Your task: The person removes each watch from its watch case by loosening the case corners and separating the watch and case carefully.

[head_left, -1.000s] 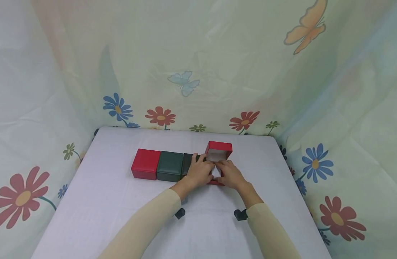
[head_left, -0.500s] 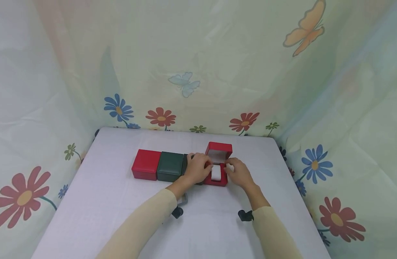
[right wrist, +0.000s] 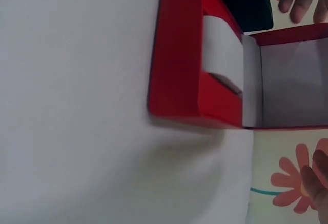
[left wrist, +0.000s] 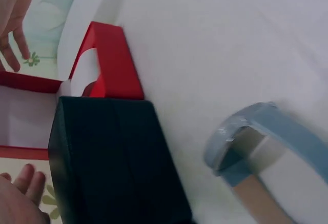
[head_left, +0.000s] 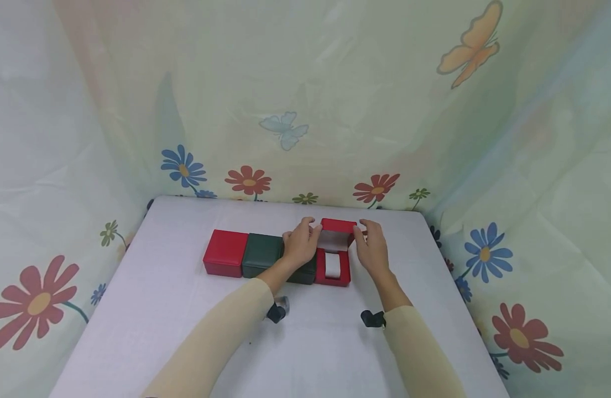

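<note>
A red box stands with its lid raised, showing a pale lining. Inside it sits a white cushion. My left hand is at the left side of the raised lid, above the dark green boxes, its fingers loosely bent. My right hand is at the lid's right side, thumb close to the edge. In both wrist views the fingers are spread on either side of the lid with a gap to it. A dark green box sits against the red box's left side.
Left along the row are another green box, partly behind my left hand, and a closed red box. A blue-grey loop lies on the white tablecloth near my left wrist. A flowered curtain surrounds the table.
Both hands have come away from the white cushion inside the red box and moved up and back to the sides of the raised lid. The cushion is now uncovered.
</note>
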Demonstrator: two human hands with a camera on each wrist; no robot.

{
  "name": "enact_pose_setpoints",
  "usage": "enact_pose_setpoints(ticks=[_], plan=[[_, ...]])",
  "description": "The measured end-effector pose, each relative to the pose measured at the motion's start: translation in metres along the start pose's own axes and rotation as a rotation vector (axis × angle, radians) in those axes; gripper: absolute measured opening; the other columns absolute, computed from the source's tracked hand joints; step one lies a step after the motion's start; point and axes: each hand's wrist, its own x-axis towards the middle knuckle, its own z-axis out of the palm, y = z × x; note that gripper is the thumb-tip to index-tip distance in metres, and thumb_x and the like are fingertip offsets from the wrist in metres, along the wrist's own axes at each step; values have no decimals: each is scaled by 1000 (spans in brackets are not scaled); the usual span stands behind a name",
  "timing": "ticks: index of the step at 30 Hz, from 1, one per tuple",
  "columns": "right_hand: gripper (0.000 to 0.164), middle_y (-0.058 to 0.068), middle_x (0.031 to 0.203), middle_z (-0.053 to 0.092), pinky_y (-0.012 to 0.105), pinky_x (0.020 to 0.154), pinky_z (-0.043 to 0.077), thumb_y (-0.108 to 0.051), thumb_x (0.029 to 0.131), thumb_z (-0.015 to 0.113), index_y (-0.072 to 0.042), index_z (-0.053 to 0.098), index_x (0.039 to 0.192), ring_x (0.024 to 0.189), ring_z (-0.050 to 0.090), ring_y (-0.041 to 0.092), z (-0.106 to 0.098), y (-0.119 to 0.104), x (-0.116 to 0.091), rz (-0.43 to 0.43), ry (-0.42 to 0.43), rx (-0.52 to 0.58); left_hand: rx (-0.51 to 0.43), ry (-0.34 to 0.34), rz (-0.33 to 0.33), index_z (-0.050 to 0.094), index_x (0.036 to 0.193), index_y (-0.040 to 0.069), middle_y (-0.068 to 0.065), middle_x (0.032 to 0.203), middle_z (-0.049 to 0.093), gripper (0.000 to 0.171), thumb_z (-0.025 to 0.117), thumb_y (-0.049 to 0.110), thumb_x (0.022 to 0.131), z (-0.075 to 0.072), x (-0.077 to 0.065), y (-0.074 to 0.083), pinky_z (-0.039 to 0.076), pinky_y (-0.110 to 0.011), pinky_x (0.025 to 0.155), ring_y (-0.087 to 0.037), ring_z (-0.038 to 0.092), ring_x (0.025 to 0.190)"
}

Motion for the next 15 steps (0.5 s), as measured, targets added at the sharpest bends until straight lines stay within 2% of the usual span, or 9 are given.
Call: enact_pose_setpoints(ticks=[3, 6, 15], plan=[[50, 17, 153, 48, 53, 103, 51, -37, 110, 49, -6, 50, 149, 125, 56, 35, 2, -3, 4, 10, -32, 40, 19, -48, -46, 47, 152, 16, -5, 120, 74, 49, 39, 44, 112, -2, 5, 1, 28, -58, 109, -21, 67, 119], [49, 18, 153, 48, 55, 105, 50, -36, 110, 50, -5, 51, 149, 127, 55, 37, 3, -7, 7, 1, -41, 48, 42, -89, -59, 45, 155, 19, -5, 123, 75, 52, 34, 47, 113, -3, 8, 3, 27, -60, 112, -24, 65, 125], [47, 22, 149, 54, 59, 118, 38, -34, 110, 51, -6, 57, 147, 141, 49, 39, 8, -12, 18, -22, -83, -56, 101, -166, -86, 43, 158, 21, -4, 131, 73, 56, 32, 51, 112, -4, 14, 8, 26, -60, 114, -27, 62, 131]])
